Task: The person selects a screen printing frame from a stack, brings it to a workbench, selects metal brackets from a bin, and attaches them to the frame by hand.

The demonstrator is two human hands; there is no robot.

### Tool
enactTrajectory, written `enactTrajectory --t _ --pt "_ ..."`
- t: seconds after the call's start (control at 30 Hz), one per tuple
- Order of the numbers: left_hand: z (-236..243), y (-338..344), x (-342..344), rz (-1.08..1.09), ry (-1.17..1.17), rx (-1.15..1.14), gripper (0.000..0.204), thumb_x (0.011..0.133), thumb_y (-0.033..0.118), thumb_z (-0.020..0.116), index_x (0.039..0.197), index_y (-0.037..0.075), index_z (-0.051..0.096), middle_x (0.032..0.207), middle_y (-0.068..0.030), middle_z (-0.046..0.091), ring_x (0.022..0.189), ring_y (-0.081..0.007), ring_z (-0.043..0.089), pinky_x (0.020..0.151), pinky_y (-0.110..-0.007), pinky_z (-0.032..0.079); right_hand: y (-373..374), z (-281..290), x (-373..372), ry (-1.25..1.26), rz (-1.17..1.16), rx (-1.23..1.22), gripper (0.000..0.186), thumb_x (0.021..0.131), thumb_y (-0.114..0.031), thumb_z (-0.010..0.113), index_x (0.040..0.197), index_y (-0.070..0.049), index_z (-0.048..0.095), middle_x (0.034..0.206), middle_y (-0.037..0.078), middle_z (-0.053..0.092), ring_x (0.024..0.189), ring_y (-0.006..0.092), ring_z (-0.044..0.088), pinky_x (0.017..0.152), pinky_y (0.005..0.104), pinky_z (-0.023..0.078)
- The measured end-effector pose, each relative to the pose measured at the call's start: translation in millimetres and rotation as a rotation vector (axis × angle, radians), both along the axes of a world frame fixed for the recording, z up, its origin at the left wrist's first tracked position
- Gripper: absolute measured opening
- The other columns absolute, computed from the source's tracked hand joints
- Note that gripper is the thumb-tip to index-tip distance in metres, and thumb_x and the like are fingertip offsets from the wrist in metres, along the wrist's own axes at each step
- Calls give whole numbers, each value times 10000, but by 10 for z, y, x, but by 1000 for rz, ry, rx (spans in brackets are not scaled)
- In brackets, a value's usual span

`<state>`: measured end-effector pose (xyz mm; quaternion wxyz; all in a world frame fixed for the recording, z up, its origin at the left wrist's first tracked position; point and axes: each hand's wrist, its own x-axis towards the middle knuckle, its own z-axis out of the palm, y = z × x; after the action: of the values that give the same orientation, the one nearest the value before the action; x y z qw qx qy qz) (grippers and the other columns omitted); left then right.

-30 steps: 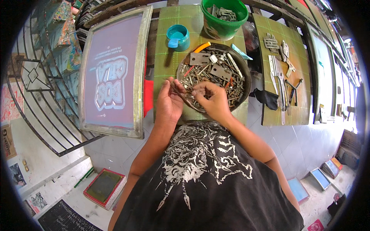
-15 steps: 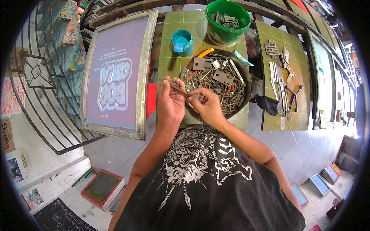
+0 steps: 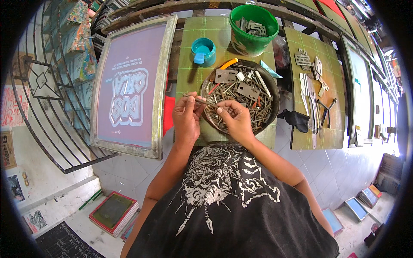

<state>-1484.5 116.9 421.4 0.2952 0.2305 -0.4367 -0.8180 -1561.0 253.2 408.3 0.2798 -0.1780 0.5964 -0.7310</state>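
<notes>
A thin rusty metal rod (image 3: pixel 205 101) spans both my hands, held level just above the near-left part of a round metal pan (image 3: pixel 273 116) full of screws, bolts and small plates. My left hand (image 3: pixel 187 115) has fingers and thumb closed on its left end; my right hand (image 3: pixel 235 122) pinches its right end. A green bucket (image 3: pixel 256 45) of metal pieces and a turquoise cup (image 3: pixel 206 56) stand behind the pan, all on a green gridded board (image 3: pixel 192 32).
A framed printing screen (image 3: pixel 124 51) lies left, beside a black metal rack (image 3: pixel 38 86). The board on the right (image 3: pixel 331 51) holds metal brackets (image 3: pixel 303 60), long metal tools (image 3: pixel 309 103) and a black cloth (image 3: pixel 297 120). More small screens (image 3: pixel 112 210) rest low down.
My left palm was turned up half a second ago; its fingers are now curled onto the rod. The rod has become more level, and my right hand has shifted slightly right.
</notes>
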Motion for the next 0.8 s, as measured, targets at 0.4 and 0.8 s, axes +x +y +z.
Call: enactTrajectory --t 0.4,0.8 --pt "-99 19 130 -92 -94 123 165 961 144 557 1055 27 627 911 -59 657 849 -134 642 769 -289 562 94 -106 19 249 -113 10 118 828 -13 674 937 11 638 845 66 663 787 102 613 709 259 488" --pt "-60 75 595 -357 -382 -142 27 934 85 545 923 69 527 781 -36 600 623 -92 563 547 -216 459 531 -173 105 565 92 57 130 777 -19 696 885 16 632 843 121 658 764 217 641 707 312 499"
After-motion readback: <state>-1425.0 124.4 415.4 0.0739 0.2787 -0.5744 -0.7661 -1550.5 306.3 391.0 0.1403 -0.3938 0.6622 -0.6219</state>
